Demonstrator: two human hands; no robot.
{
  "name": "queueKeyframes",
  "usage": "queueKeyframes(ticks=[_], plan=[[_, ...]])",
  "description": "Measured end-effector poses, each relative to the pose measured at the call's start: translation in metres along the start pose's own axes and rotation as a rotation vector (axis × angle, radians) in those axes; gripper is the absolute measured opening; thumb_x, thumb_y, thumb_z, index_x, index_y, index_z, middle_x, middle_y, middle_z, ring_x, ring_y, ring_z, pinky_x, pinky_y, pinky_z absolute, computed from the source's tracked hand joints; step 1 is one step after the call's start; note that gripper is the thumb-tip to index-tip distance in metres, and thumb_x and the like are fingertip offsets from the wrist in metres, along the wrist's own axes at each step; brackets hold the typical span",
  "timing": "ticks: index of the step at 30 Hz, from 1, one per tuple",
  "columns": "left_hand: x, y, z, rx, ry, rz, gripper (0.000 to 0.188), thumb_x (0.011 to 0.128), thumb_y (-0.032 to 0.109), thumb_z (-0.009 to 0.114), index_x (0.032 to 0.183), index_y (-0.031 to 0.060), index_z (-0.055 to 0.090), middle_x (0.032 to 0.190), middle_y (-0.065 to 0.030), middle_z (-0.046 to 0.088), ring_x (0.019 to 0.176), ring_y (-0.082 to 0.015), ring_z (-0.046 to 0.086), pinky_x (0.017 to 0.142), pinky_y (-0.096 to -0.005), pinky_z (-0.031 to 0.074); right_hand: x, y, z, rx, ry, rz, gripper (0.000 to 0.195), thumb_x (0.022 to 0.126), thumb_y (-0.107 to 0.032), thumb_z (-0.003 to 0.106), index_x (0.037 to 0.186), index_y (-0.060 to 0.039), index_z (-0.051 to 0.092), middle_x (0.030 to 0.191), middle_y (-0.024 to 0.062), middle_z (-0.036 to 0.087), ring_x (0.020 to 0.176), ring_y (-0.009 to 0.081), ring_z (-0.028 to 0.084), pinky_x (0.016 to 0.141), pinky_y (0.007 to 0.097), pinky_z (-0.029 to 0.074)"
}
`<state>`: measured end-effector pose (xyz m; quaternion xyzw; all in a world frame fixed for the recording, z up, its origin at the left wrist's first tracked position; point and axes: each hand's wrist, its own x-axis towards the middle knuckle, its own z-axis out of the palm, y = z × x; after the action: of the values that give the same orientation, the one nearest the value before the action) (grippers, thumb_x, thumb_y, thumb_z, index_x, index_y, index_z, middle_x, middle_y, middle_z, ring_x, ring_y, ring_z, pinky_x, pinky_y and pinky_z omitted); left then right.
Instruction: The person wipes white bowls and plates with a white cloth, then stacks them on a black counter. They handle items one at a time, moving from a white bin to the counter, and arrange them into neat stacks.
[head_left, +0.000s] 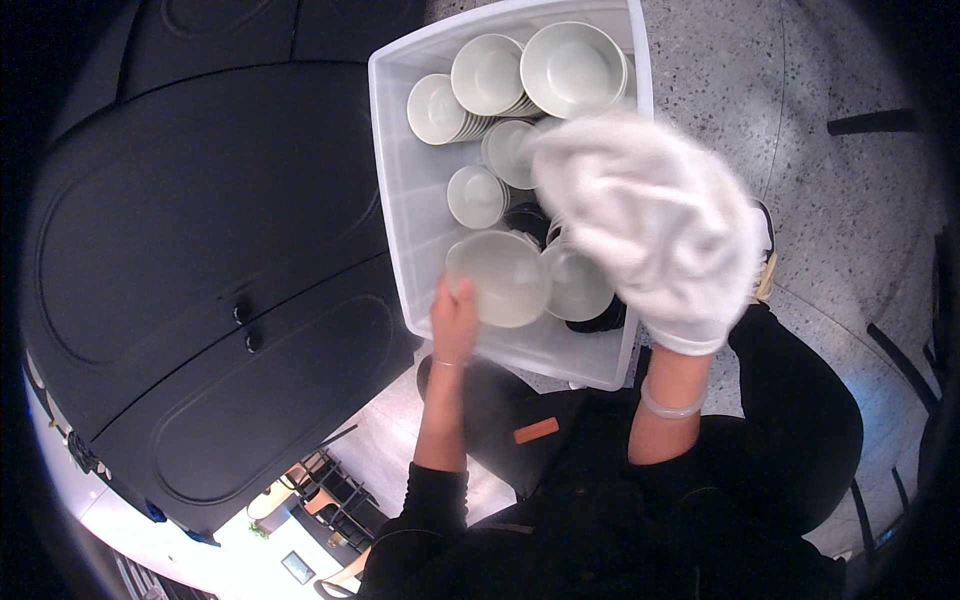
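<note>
My left hand (454, 322) grips the near left rim of a white bowl (501, 281), thumb on the edge and fingers beneath. This bowl is tilted toward me, over the front part of a translucent white plastic bin (420, 217). A white cloth (652, 217), blurred by motion, covers my right hand down to the wrist (679, 369), so its fingers are hidden. The cloth hangs over the bin's right side. Just right of the held bowl sits another pale bowl (581, 285). Dark dishes (600, 321) show below that one.
Nested white bowls stand at the bin's far end: small (435, 109), medium (487, 75) and large (574, 69). Smaller cups (476, 196) stand mid-bin. Black cabinet doors (210, 202) with knobs border the bin's left. Speckled floor (720, 82) and dark furniture legs (874, 122) lie right.
</note>
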<state>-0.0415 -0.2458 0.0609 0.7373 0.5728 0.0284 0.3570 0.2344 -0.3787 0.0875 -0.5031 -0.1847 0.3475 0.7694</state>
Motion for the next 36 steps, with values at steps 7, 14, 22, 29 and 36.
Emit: queueKeyframes(ticks=[7,14,22,29,36], plan=[[0.001,0.0,0.053,0.221,-0.273,0.069,0.048,0.1,0.032,0.05,0.141,0.0067,0.046,0.11,-0.0248,0.065,0.095,-0.0427,0.063,0.083,-0.0446,0.049,-0.006,0.006,-0.024,0.631,0.262,0.017,0.041,0.081,-0.019,0.058,0.119,-0.0053,0.053,0.104,0.0155,0.051,0.094,0.0296,0.055,0.081,0.0364,0.044],[0.054,0.025,0.081,0.204,0.006,0.303,0.045,0.096,0.035,0.057,0.129,0.0042,0.055,0.101,-0.0147,0.058,0.091,-0.0327,0.06,0.086,-0.0394,0.048,-0.002,0.008,-0.037,0.707,0.275,0.019,0.044,0.084,-0.023,0.056,0.124,-0.0057,0.05,0.11,0.0152,0.051,0.101,0.0292,0.053,0.088,0.0368,0.041],[0.165,0.076,0.148,0.588,-0.527,-0.245,0.069,0.087,0.059,0.055,0.121,-0.0007,0.06,0.114,-0.0192,0.068,0.108,-0.0337,0.065,0.093,-0.0426,0.049,-0.008,0.004,-0.053,1.151,0.33,-0.079,0.047,0.088,-0.027,0.053,0.13,-0.0061,0.047,0.116,0.0147,0.051,0.109,0.0287,0.051,0.095,0.0373,0.038],[0.154,0.066,0.137,0.713,-0.284,0.064,0.057,0.091,0.046,0.051,0.128,0.0024,0.055,0.101,-0.0219,0.07,0.095,-0.0388,0.069,0.085,-0.0463,0.052,-0.013,0.007,-0.069,1.095,0.4,-0.058,0.049,0.092,-0.03,0.051,0.134,-0.0065,0.044,0.122,0.0144,0.051,0.116,0.0283,0.049,0.101,0.0378,0.035],[0.082,0.121,0.059,-0.046,-0.285,-0.129,0.048,0.101,0.031,0.04,0.139,0.0029,0.043,0.108,-0.0262,0.065,0.083,-0.035,0.071,0.072,-0.0451,0.054,-0.017,0.038,-0.006,1.074,0.324,0.214,0.052,0.095,-0.034,0.049,0.139,-0.0069,0.042,0.128,0.014,0.051,0.123,0.0279,0.047,0.108,0.0382,0.032]])
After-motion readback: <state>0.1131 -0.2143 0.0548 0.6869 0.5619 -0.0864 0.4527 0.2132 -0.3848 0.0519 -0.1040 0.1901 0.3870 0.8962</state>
